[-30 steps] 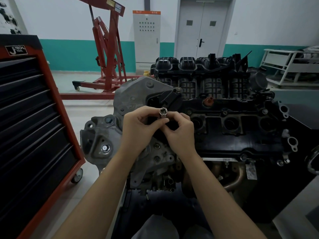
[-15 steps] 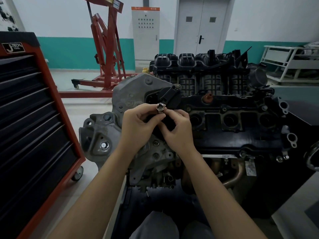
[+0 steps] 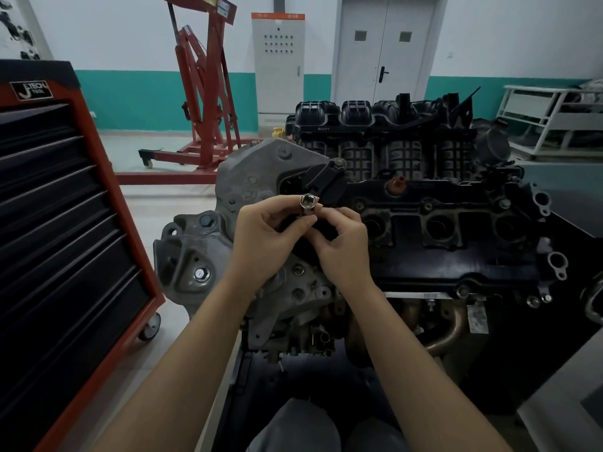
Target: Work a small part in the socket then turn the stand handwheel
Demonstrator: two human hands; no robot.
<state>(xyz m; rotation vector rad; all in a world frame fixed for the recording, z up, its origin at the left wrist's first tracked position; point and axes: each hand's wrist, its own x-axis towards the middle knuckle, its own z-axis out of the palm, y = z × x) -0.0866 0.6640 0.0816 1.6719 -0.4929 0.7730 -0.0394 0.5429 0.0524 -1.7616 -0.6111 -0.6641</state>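
— Socket (image 3: 308, 203): where is it?
— Over the engine (image 3: 456, 236), pinched by the left hand (image 3: 261, 243) and right hand (image 3: 342, 246), fingers curled.
— Risk?
— A loose pinch could drop it into the engine's gaps.

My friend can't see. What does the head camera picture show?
Two hands, the left hand and right hand, pinch a small metal socket above a car engine. A red tool cabinet stands to the left.

We list one pale workshop floor (image 3: 169, 203), carrying a red tool cabinet (image 3: 65, 239) on castors, a red engine hoist (image 3: 202, 102), a white rack (image 3: 548, 122).
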